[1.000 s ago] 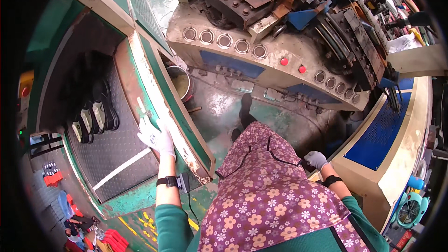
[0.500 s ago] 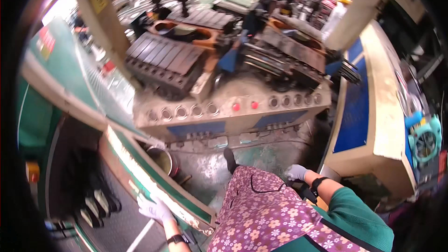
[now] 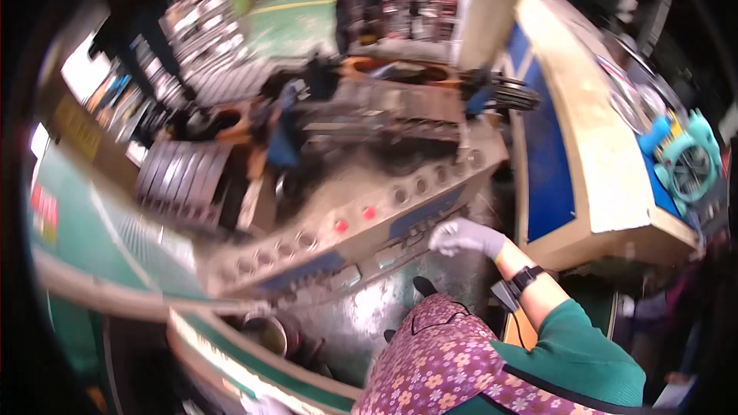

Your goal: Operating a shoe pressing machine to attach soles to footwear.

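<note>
My right hand, in a pale glove, is raised in front of the machine's lower front. Its fingers are curled in, and nothing shows in them. My left hand, also gloved, is mostly cut off by the lower edge, beside a green and cream rail. Its fingers are blurred. Ahead stands a machine base with two red buttons and rows of round metal-ringed fittings. Slatted metal blocks and orange-brown castings sit on top of it.
A cream cabinet with a blue panel stands on the right, with a turquoise fan near its end. A bucket is on the floor by the rail. Green mesh guarding lies at the left.
My view has turned right and tilted, so the machine appears further left and slanted. My right hand has come up and forward. The left hand has dropped toward the lower edge.
</note>
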Available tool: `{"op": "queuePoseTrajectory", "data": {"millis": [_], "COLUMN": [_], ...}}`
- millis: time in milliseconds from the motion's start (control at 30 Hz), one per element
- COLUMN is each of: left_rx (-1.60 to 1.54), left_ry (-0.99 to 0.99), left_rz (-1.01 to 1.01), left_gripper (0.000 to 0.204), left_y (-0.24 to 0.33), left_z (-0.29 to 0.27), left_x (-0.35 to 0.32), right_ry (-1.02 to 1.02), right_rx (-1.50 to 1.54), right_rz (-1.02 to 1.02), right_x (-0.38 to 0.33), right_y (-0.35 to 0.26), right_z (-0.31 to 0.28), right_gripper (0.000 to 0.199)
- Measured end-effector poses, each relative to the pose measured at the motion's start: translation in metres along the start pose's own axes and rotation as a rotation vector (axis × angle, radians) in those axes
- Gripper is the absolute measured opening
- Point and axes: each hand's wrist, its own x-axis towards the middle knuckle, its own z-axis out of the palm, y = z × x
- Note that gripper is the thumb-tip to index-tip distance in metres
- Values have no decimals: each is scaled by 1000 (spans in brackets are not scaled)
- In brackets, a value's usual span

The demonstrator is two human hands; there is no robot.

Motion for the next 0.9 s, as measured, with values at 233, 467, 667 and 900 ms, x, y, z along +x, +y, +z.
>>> {"op": "queuePoseTrajectory", "data": {"millis": [233, 467, 667, 900], "left_rx": [-88, -141, -305, -410], "left_ry": [303, 269, 203, 106], "left_rz": [244, 408, 622, 750], "left_gripper": [43, 41, 40, 39], "left_y": [64, 156, 263, 320], "left_z": [-26, -1, 58, 49], "left_x": [-28, -36, -58, -85], "right_ry": [214, 595, 476, 547], "right_rx": [-130, 272, 587, 432], "right_rz": [-534, -660, -796, -597], "right_x": [39, 45, 61, 72], "right_y": [-80, -90, -96, -107], "right_z": [-88, -219, -246, -219], "right_gripper": [25, 20, 11, 26]}}
